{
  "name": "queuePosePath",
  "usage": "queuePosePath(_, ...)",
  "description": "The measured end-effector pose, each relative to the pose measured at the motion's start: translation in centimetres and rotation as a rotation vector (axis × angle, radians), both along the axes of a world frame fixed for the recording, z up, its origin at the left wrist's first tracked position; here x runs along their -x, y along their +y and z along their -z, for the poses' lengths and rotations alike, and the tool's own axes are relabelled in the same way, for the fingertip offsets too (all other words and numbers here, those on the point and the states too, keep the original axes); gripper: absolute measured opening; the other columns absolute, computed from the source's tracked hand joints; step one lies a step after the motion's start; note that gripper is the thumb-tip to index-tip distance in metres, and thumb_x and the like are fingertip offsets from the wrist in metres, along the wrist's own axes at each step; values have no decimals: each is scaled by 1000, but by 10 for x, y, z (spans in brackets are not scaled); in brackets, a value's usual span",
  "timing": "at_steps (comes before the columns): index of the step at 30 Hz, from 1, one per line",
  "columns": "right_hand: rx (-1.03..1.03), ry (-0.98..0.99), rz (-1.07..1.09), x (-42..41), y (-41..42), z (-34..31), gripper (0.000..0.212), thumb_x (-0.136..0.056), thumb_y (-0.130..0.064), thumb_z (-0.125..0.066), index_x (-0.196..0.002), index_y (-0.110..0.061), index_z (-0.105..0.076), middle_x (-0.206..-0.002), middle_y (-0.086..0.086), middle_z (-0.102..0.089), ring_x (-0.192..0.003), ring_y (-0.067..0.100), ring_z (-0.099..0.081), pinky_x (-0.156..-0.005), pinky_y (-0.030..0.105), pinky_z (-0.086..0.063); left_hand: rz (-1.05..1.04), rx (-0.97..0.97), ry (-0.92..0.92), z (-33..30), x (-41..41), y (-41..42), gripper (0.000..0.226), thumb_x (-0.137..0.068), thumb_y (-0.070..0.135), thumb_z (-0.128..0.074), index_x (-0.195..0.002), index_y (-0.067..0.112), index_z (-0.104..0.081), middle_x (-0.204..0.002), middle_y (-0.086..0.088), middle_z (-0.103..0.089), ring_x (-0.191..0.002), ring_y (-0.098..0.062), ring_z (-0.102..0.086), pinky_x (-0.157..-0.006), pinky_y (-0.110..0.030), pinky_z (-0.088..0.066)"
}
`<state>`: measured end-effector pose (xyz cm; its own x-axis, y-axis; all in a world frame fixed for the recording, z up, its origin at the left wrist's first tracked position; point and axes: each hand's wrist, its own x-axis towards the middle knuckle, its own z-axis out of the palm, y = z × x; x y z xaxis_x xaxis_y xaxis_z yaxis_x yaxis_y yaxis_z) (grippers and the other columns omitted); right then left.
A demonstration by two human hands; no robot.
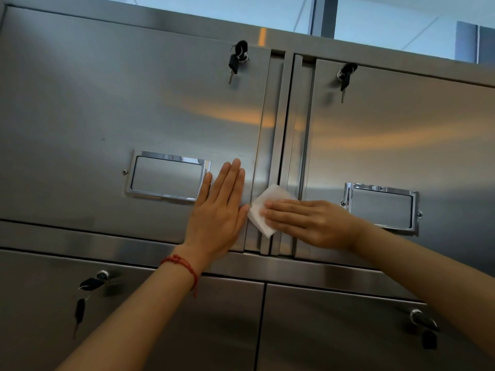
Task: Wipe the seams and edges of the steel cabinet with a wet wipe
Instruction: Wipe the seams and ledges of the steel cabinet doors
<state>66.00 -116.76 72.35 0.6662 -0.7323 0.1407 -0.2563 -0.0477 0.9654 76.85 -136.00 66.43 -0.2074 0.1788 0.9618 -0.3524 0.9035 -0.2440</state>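
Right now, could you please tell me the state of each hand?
Left hand: open, flat on the door.
Right hand: open, pressing the wipe on the seam.

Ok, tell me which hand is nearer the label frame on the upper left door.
Left. The left hand lies flat on the upper left door, its little finger touching the label frame. The right hand presses the wet wipe on the centre seam, further right.
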Motion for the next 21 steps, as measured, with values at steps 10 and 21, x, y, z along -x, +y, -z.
queuePosePath(10, -66, 5, 13, 0, -1, -4, 29, -85, -9, -59, -112, -1, -66, -120, 16, -62, -113, 28, -58, -87, 39, -54, 3, -5, -3, 1, 0, 0, 60, -96, 34, -23, -142, -3, -27, -151, -19, -21, -140, -33, -20, -113, -49, -22)
queuePosePath(21, -45, 13, 3, 2, -1, -4, 28, -89, -10, -53, -112, -1, -66, -120, 16, -62, -114, 29, -58, -87, 38, -54, 1, 3, 2, 1, 1, -1, 60, -97, 35, -23, -143, -3, -26, -151, -20, -21, -140, -32, -19, -113, -49, -21)
